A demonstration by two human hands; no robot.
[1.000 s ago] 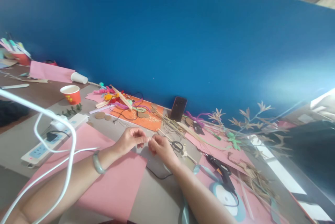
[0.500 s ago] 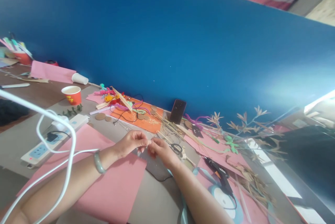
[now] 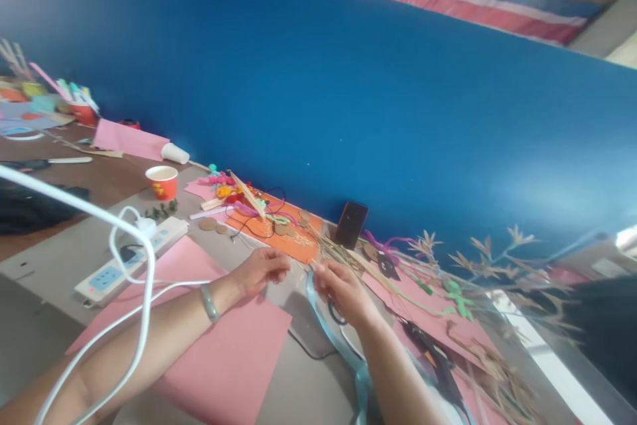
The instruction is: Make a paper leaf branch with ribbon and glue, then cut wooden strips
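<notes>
My left hand (image 3: 266, 271), with a pale green bangle (image 3: 210, 303) on its wrist, hovers over the far edge of a pink paper sheet (image 3: 223, 352). Its thumb and fingers are pinched together; what they hold, if anything, is too small to make out. A short gap to the right, my right hand (image 3: 344, 287) is closed with its fingertips at the upper end of a light blue ribbon (image 3: 326, 327). That ribbon runs down toward the table's near side, partly behind my right forearm. A dark loop of scissors (image 3: 336, 313) peeks out beneath my right hand.
A white cable (image 3: 144, 319) arches across the left foreground above a power strip (image 3: 132, 262). A paper cup (image 3: 162, 185) stands behind it. Craft scraps on orange paper (image 3: 298, 249) and a phone (image 3: 351, 225) line the blue wall. A glue gun (image 3: 432, 353) lies right.
My hands have moved apart from where their fingertips met. The blue ribbon now shows stretching from my right fingertips. The view has shifted, so the table items appear further right.
</notes>
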